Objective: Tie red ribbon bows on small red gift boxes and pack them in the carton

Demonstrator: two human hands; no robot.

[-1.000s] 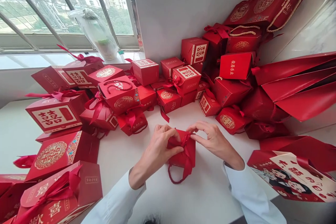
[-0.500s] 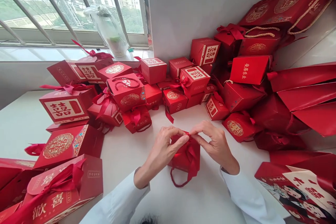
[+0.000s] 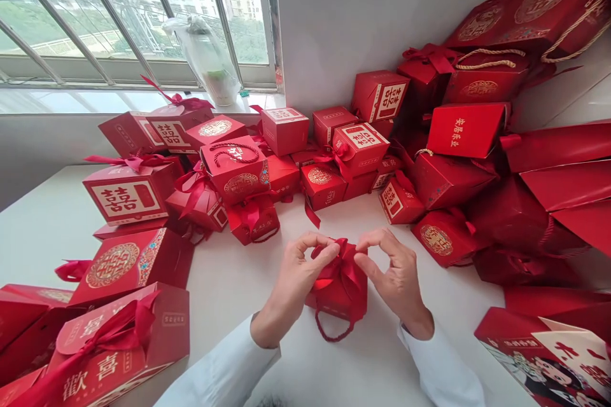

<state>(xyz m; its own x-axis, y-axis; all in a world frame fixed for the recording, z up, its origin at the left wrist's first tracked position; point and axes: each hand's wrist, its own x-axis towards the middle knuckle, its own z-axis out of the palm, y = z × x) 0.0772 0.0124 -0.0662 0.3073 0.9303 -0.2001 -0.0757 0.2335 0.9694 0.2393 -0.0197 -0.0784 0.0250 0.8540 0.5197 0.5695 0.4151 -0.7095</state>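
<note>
A small red gift box [image 3: 317, 300] stands on the white table in front of me, with a dark red twisted cord handle [image 3: 329, 336] hanging at its near side. Across its top is a red ribbon [image 3: 344, 267] tied in a bow. My left hand [image 3: 296, 272] pinches the ribbon between thumb and forefinger at the bow's upper left. On the other side, my right hand [image 3: 396, 275] is beside the bow's right edge, its thumb and forefinger a little apart with nothing visible between them. Both hands partly cover the box.
Many red gift boxes [image 3: 238, 168] are piled along the back and left of the white table [image 3: 229, 305]. Larger red bags [image 3: 563, 159] crowd the right side. A plastic-wrapped cup [image 3: 214, 73] stands on the sill by the barred window.
My right hand has moved right and slightly down, off the ribbon, with its fingers parting. My left hand keeps its pinch. The bow's loops show more openly now; the view has shifted slightly.
</note>
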